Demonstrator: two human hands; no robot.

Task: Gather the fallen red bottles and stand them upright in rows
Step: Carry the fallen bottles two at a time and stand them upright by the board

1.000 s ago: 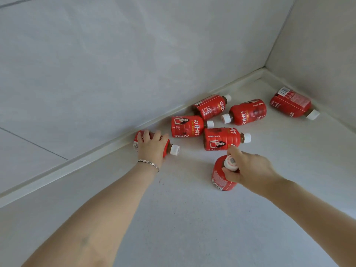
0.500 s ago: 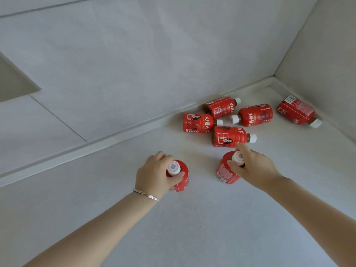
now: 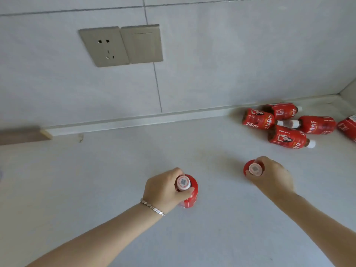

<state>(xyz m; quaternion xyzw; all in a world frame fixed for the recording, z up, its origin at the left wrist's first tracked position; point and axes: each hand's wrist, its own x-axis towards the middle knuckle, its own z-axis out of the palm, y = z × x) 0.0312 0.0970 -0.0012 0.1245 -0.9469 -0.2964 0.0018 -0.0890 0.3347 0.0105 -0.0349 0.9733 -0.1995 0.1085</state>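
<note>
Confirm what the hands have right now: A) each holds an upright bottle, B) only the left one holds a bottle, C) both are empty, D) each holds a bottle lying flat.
A: the left hand grips the left bottle and the right hand grips the right bottle, both held upright.

Only semi-readable bit: white "JUIGE"-ish lettering, upside down on one fallen bottle [image 3: 258,120]. Chinese characters on the labels are too blurry. The cap [image 3: 183,182] of each upright bottle [image 3: 190,198] shows a QR-type square.
</note>
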